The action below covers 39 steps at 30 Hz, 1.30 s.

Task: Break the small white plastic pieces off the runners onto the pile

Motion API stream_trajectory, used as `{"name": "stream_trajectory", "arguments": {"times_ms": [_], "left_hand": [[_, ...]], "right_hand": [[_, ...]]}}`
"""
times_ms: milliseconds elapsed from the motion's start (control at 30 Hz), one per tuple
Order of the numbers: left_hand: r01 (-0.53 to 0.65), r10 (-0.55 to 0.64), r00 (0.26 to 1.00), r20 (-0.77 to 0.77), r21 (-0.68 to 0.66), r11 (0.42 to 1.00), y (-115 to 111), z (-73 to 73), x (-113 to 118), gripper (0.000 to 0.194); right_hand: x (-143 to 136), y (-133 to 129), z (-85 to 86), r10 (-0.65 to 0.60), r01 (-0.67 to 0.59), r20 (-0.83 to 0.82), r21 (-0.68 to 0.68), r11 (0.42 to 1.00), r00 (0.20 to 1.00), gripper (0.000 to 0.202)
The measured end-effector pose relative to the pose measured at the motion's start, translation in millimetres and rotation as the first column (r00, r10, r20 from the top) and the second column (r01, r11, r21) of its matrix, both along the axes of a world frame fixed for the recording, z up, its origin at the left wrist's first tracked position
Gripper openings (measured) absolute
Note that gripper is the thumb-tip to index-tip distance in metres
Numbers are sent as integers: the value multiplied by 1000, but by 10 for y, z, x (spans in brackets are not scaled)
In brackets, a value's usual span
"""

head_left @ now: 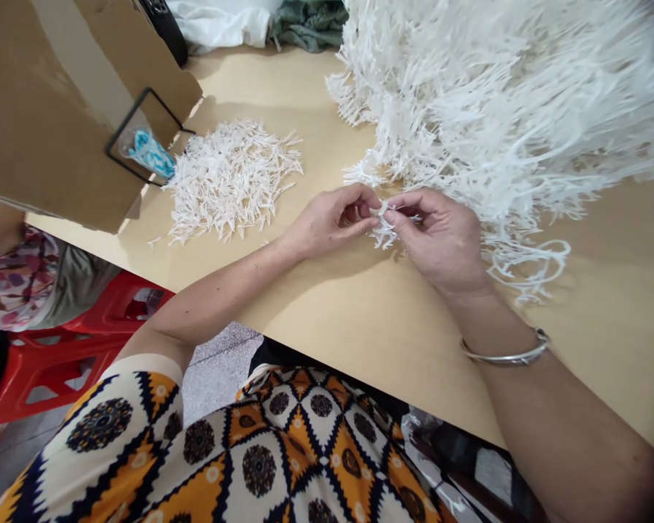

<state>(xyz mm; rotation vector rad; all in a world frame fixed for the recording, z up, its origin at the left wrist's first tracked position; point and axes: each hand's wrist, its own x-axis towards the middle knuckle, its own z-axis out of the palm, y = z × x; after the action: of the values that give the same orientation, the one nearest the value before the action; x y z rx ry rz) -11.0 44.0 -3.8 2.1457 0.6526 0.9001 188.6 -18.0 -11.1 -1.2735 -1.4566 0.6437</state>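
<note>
Above the table, my left hand [335,221] and my right hand [441,236] meet with their fingertips almost touching. Thumb and forefinger of each are pinched on a small white branched plastic piece [384,234], which hangs a little below the fingers. Its exact shape is partly covered by the fingertips. A big heap of tangled white plastic strands [485,94] rises just beyond my right hand, with a loose looped strand [534,265] at its near edge. To the left of my left hand lies a smaller pile of short white pieces [232,181].
A large cardboard box [59,109] stands at the left, with a black wire frame [151,94] and a clear blue-patterned cup [151,154] beside it. Cloths [310,25] lie at the back. Red stools [103,312] and another person's arm [0,224] are at the far left.
</note>
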Motion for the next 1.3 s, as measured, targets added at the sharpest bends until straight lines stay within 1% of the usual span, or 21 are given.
{"name": "stream_trajectory", "arguments": {"times_ms": [67, 167, 267, 333, 500, 600, 767, 833, 900, 1000, 1067, 1133, 1200, 1300], "left_hand": [[-2, 2, 1000, -13, -1, 1000, -10, 24, -4, 41], [-45, 47, 998, -34, 38, 998, -12, 36, -4, 48], [-70, 75, 995, -61, 80, 994, -4, 39, -10, 49], [-84, 89, 994, -70, 75, 994, 8, 41, -20, 48], [-103, 103, 995, -18, 14, 995, 49, 36, -49, 41], [-90, 90, 996, -16, -27, 996, 56, 29, -54, 40], [-27, 30, 999, 13, -141, 990, 39, 29, -41, 50], [9, -5, 1000, 22, -182, 983, 35, 28, -30, 56], [23, -21, 1000, 12, -195, 980, 35, 25, -18, 60], [-4, 2, 1000, -17, -150, 989, 36, 22, -8, 56], [-29, 27, 999, -19, -101, 994, 36, 24, -11, 53], [-41, 41, 999, -3, -57, 998, 33, 28, -19, 49], [-56, 57, 998, 14, -16, 998, 24, 34, -24, 43], [-92, 92, 996, 10, 45, 995, -4, 46, -15, 39]], "right_hand": [[-2, 4, -10, 14, -15, -59, -28, 999, 998, 14], [-5, 11, -22, 24, -28, -102, -44, 999, 995, 17], [-7, 15, -9, 54, -59, -93, -51, 997, 994, 13], [-7, 14, 9, 64, -68, -95, -44, 997, 993, 13], [-6, 18, 23, 93, -95, -81, -29, 995, 992, 20], [-9, 26, 1, 52, -54, -57, -33, 998, 997, 22], [-4, 39, -35, 11, -13, -65, -28, 1000, 998, 19], [1, 43, -37, 17, -20, -79, -42, 999, 997, 20], [-1, 42, -29, 32, -37, -91, -55, 998, 995, 22], [-22, 30, -8, 41, -47, -113, -51, 998, 993, 26], [-34, 20, 1, 26, -32, -119, -51, 998, 993, 24], [-34, 16, 2, -1, -3, -69, -54, 999, 998, 17], [-27, 23, -4, -42, 42, 19, -43, 998, 999, 12], [-27, 55, -24, -87, 91, 109, -26, 996, 990, 8]]}}
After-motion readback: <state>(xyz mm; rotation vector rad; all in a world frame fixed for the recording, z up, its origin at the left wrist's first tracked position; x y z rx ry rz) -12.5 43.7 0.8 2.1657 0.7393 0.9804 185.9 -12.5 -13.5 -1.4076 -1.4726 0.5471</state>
